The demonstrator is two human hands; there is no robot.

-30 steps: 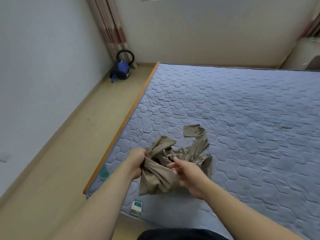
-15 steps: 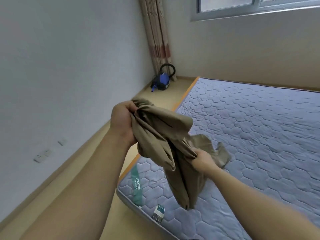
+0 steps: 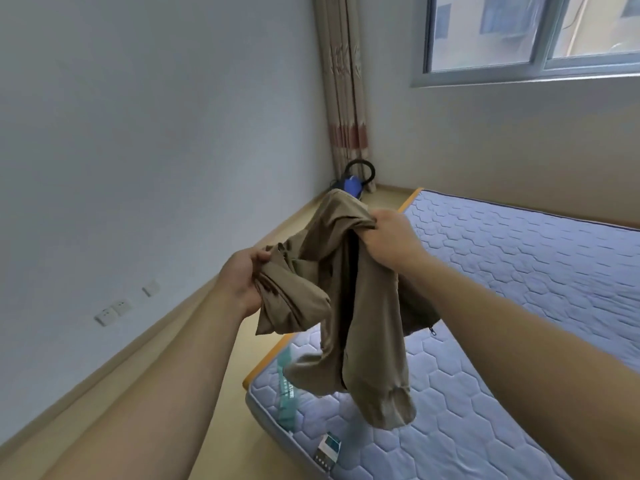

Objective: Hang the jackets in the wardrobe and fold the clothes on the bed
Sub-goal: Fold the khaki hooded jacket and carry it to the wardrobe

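Note:
A tan jacket [image 3: 346, 306] hangs crumpled in the air above the near left corner of the bed [image 3: 519, 289]. My left hand [image 3: 242, 278] is shut on a bunched part of it at the left. My right hand [image 3: 391, 237] grips another fold higher up and to the right. A sleeve with a gathered cuff dangles down to just above the blue quilted mattress. A zip pull shows at the jacket's right edge.
A blue and black vacuum cleaner [image 3: 353, 183] stands on the floor in the far corner under a curtain [image 3: 344, 81]. A window [image 3: 533, 32] is above the bed. Wall sockets [image 3: 114, 310] are low on the left wall. Floor runs between wall and bed.
Both hands lifted the jacket off the mattress into the air. My right hand rose from below the left hand to above it, spreading the fabric. The view tilted upward.

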